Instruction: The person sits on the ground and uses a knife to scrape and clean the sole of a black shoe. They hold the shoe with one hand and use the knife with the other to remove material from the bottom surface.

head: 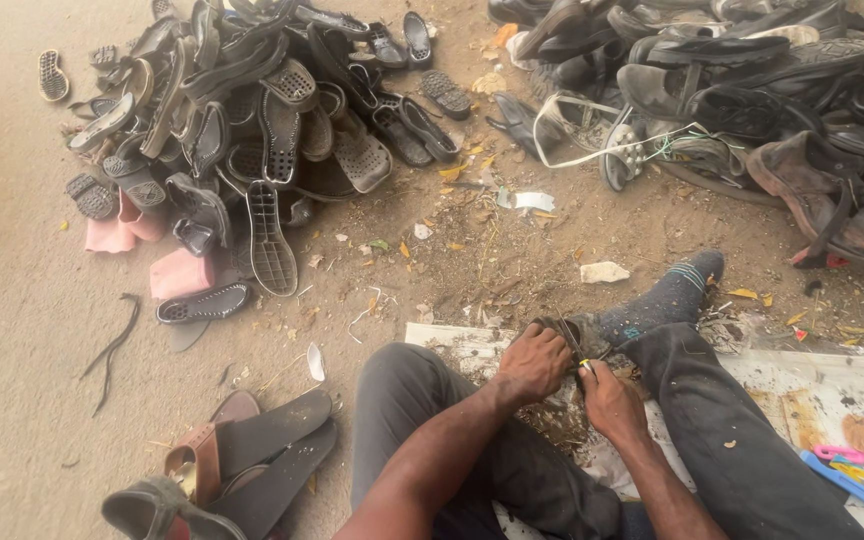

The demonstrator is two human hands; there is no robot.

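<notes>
My left hand [535, 360] clamps a dark shoe piece [564, 330] against my socked foot [667, 295] while my right hand [607, 395], just beside, pinches a small blade-like tool [585, 366]; I judge cutting is underway, needing steady pressure next.

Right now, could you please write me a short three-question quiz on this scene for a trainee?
1. True or false: the left hand and right hand work close together over one small dark piece.
2. Which lies nearest the pink pieces? A) the heap of soles B) the pile of worn shoes C) the blue tool
3. What covers the foot beside the hands?

Key: 1 true; 2 A; 3 a dark sock with blue stripes.
</notes>
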